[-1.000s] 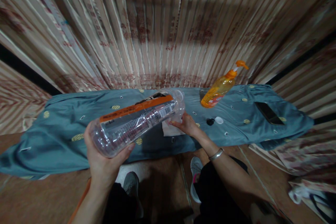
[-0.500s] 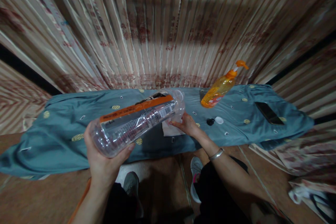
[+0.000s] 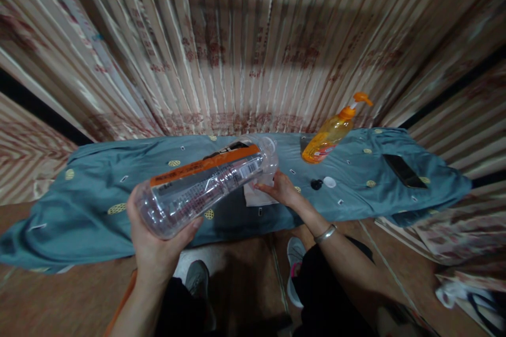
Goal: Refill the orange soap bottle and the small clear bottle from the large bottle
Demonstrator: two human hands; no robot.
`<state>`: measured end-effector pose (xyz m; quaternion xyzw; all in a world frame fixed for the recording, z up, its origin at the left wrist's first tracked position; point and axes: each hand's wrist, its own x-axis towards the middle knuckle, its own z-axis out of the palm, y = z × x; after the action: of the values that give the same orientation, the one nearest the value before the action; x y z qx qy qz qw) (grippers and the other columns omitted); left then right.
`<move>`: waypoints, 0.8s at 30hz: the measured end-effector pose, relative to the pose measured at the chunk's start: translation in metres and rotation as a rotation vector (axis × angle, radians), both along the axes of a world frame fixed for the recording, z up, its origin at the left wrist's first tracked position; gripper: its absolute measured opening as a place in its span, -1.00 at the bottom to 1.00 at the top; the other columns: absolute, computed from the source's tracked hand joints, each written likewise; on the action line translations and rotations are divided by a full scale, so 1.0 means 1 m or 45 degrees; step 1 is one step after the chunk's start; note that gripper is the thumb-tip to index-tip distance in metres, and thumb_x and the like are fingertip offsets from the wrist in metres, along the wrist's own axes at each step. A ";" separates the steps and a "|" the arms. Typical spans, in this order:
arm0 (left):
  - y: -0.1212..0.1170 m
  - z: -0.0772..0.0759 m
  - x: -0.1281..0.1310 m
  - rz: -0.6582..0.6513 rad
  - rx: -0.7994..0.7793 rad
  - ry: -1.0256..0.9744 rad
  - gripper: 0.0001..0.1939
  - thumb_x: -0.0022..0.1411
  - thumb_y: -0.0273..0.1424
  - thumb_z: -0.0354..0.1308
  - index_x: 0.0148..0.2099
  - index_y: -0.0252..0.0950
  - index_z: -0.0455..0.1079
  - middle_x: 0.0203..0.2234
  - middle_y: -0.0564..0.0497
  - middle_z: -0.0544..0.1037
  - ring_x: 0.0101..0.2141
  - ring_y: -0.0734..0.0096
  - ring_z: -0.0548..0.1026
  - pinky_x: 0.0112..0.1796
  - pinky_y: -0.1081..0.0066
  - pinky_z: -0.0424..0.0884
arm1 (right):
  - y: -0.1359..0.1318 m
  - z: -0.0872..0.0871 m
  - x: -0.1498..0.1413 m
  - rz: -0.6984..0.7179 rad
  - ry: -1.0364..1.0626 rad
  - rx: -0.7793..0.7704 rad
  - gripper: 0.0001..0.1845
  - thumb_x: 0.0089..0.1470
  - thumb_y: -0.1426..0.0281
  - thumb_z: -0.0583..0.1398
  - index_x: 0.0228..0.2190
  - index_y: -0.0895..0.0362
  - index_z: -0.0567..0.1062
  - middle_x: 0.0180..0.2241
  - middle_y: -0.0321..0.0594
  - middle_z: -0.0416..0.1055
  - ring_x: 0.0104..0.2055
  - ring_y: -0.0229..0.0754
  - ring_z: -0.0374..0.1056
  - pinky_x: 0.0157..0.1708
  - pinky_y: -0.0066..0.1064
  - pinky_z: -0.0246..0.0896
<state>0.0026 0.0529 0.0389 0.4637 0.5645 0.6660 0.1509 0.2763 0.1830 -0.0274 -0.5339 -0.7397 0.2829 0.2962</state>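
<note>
A large clear plastic bottle (image 3: 205, 189) with an orange and grey label is held tilted across the bench, its base at the lower left and its neck at the upper right. My left hand (image 3: 158, 242) wraps around the base end. At the neck end is my right hand (image 3: 280, 188), its thumb stretched left under the bottle and its other fingers partly hidden at the neck. A pale cloth or paper (image 3: 259, 197) lies below the bottle, near my right thumb. To the right are a small black cap-like piece (image 3: 317, 184) and a white disc (image 3: 329, 182).
A teal patterned cloth (image 3: 98, 179) covers the long bench. An orange pump bottle (image 3: 327, 137) stands at the back right, and a dark phone (image 3: 405, 170) lies at the right end. Pleated curtains (image 3: 237, 52) hang behind. My shoes (image 3: 294, 268) are on the tiled floor below.
Almost nothing differs: both hands and the plastic bottle keep their places, and the view has shifted only very slightly.
</note>
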 end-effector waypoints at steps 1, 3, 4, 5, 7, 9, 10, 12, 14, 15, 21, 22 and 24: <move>0.000 0.000 0.001 0.008 -0.011 -0.014 -0.01 -0.37 -0.17 0.60 0.17 -0.05 0.32 0.09 -0.13 0.42 0.13 -0.19 0.41 0.21 -0.26 0.26 | 0.000 -0.001 0.000 0.006 0.002 0.014 -0.47 0.06 0.30 0.39 0.05 0.13 0.45 0.03 -0.02 0.59 0.06 0.15 0.55 0.05 -0.07 0.45; -0.001 -0.001 0.000 -0.001 -0.049 -0.006 0.01 -0.34 -0.16 0.59 0.20 -0.06 0.28 0.12 -0.14 0.41 0.16 -0.21 0.39 0.23 -0.27 0.23 | 0.001 -0.002 0.000 0.011 0.001 0.026 -0.48 0.06 0.29 0.39 0.04 0.12 0.46 0.03 -0.03 0.59 0.06 0.14 0.55 0.06 -0.06 0.45; -0.001 -0.002 -0.001 -0.013 -0.067 0.011 0.02 -0.32 -0.17 0.58 0.22 -0.07 0.27 0.12 -0.15 0.40 0.17 -0.21 0.38 0.24 -0.27 0.21 | 0.001 -0.003 -0.001 0.010 -0.004 0.022 -0.47 0.05 0.29 0.39 0.05 0.12 0.46 0.02 -0.03 0.59 0.06 0.14 0.55 0.05 -0.05 0.45; -0.002 -0.003 -0.003 -0.022 -0.078 0.027 0.03 -0.30 -0.17 0.58 0.24 -0.09 0.25 0.13 -0.16 0.40 0.18 -0.22 0.38 0.25 -0.27 0.20 | 0.001 -0.003 -0.001 0.008 -0.010 0.015 -0.45 0.06 0.29 0.39 0.07 0.12 0.45 0.02 -0.03 0.59 0.05 0.15 0.55 0.05 -0.04 0.46; -0.003 -0.005 -0.005 -0.030 -0.098 0.042 0.02 -0.27 -0.19 0.56 0.26 -0.10 0.23 0.15 -0.17 0.38 0.20 -0.23 0.36 0.26 -0.27 0.19 | 0.001 -0.004 -0.001 0.006 -0.008 0.008 -0.41 0.06 0.28 0.39 0.10 0.13 0.43 0.03 0.00 0.58 0.05 0.17 0.55 0.04 -0.01 0.46; -0.004 -0.004 -0.005 -0.020 -0.112 0.029 0.01 -0.25 -0.18 0.56 0.26 -0.10 0.24 0.16 -0.18 0.38 0.20 -0.25 0.36 0.25 -0.27 0.21 | 0.000 -0.003 -0.002 0.004 0.009 0.021 -0.40 0.06 0.29 0.39 0.11 0.13 0.43 0.04 0.01 0.57 0.06 0.18 0.54 0.05 0.00 0.46; -0.004 -0.003 -0.004 -0.005 -0.119 0.016 0.00 -0.25 -0.17 0.55 0.26 -0.10 0.25 0.16 -0.18 0.39 0.20 -0.26 0.36 0.24 -0.27 0.22 | 0.000 -0.003 -0.002 0.006 0.022 0.031 -0.42 0.05 0.31 0.39 0.10 0.12 0.45 0.04 0.01 0.57 0.07 0.18 0.54 0.07 0.01 0.46; -0.005 0.000 0.000 0.037 -0.126 -0.019 -0.01 -0.25 -0.14 0.55 0.25 -0.09 0.28 0.15 -0.17 0.40 0.20 -0.27 0.37 0.24 -0.26 0.24 | 0.000 -0.002 -0.004 0.016 0.044 0.042 -0.47 0.03 0.34 0.40 0.05 0.11 0.49 0.05 -0.02 0.56 0.07 0.18 0.54 0.08 0.00 0.46; -0.006 0.003 0.004 0.064 -0.145 -0.053 -0.02 -0.25 -0.13 0.54 0.25 -0.09 0.28 0.16 -0.17 0.39 0.20 -0.28 0.37 0.24 -0.26 0.23 | 0.000 0.000 -0.005 0.026 0.063 0.044 -0.49 0.02 0.36 0.41 0.03 0.11 0.51 0.04 -0.03 0.56 0.07 0.19 0.55 0.08 -0.02 0.47; -0.006 0.004 0.006 0.069 -0.156 -0.062 -0.01 -0.25 -0.12 0.54 0.25 -0.10 0.28 0.17 -0.17 0.38 0.21 -0.29 0.36 0.24 -0.26 0.22 | -0.001 0.000 -0.006 0.027 0.068 0.040 -0.47 0.02 0.35 0.41 0.04 0.12 0.50 0.04 -0.03 0.57 0.06 0.19 0.55 0.07 -0.03 0.48; -0.007 0.012 0.010 0.099 -0.222 -0.056 -0.06 -0.19 -0.15 0.51 0.24 -0.19 0.26 0.11 -0.17 0.37 0.14 -0.15 0.39 0.23 -0.16 0.24 | -0.002 0.003 -0.007 0.021 0.090 0.026 -0.32 0.02 0.33 0.42 0.15 0.09 0.42 0.06 -0.03 0.58 0.10 0.16 0.54 0.10 -0.02 0.45; -0.007 0.012 0.010 0.094 -0.232 -0.060 -0.06 -0.19 -0.17 0.50 0.24 -0.20 0.25 0.11 -0.17 0.37 0.13 -0.13 0.39 0.23 -0.17 0.23 | -0.002 0.003 -0.007 0.026 0.099 0.032 -0.32 0.01 0.34 0.42 0.16 0.08 0.41 0.08 -0.04 0.57 0.11 0.16 0.53 0.11 -0.02 0.45; -0.007 0.013 0.010 0.102 -0.241 -0.057 -0.06 -0.20 -0.18 0.50 0.23 -0.22 0.25 0.10 -0.18 0.37 0.10 -0.11 0.40 0.23 -0.18 0.22 | -0.002 0.004 -0.008 0.038 0.115 0.046 -0.30 0.00 0.35 0.43 0.17 0.06 0.41 0.10 -0.05 0.55 0.14 0.15 0.51 0.13 -0.01 0.44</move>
<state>0.0125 0.0457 0.0519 0.4094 0.6395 0.6254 0.1797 0.2685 0.1805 -0.0234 -0.5040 -0.7386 0.2977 0.3346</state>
